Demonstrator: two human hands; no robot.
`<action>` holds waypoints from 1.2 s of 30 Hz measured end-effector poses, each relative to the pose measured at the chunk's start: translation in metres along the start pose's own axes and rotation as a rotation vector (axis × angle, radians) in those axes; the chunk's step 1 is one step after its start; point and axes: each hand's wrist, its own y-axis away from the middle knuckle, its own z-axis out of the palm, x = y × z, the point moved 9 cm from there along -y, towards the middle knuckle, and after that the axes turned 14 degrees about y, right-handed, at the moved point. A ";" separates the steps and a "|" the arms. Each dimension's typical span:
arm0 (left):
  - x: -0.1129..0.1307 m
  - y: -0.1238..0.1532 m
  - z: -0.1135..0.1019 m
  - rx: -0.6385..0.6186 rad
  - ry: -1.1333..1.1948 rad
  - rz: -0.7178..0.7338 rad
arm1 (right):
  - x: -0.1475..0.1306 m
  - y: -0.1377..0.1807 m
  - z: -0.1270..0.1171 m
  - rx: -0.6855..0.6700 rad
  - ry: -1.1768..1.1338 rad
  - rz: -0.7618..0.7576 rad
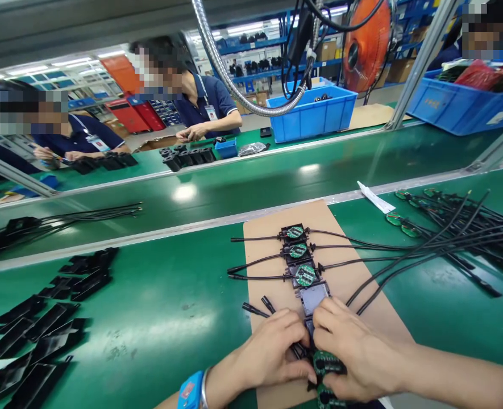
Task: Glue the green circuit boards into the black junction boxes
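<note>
Near the bottom of the cardboard sheet my left hand has its fingers closed around black cables. My right hand is curled over green round circuit boards, touching the left hand's work; its fingertips are partly hidden. Just above lies a black plastic housing with no board in it. Farther up the row, housings hold a green circuit board, another board and a third, with black cables running out both sides. Cable ends lie beside my left hand.
Black plastic covers lie at left. Cables with boards pile up at right, near a white tube. A metal rail crosses beyond. Co-workers sit across the bench by a blue bin. A flexible metal hose hangs overhead.
</note>
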 end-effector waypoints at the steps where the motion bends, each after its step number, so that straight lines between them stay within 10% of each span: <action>1: 0.000 0.000 0.000 -0.007 -0.004 -0.001 | -0.003 0.001 0.002 0.016 0.026 -0.033; 11: 0.007 -0.011 -0.057 0.217 -0.017 -0.030 | 0.074 0.004 -0.061 0.023 -0.173 0.169; 15: -0.006 -0.019 -0.062 0.255 -0.136 -0.083 | 0.104 0.000 -0.048 0.029 -0.007 0.161; 26: -0.005 -0.012 -0.057 0.256 -0.408 -0.055 | 0.088 0.004 -0.044 0.190 0.147 0.072; 32: 0.022 0.007 -0.028 -0.140 -0.287 0.136 | 0.045 0.025 -0.040 -0.019 0.028 -0.060; 36: 0.024 0.023 -0.036 -0.019 -0.304 0.147 | 0.052 0.041 -0.052 0.062 0.011 0.008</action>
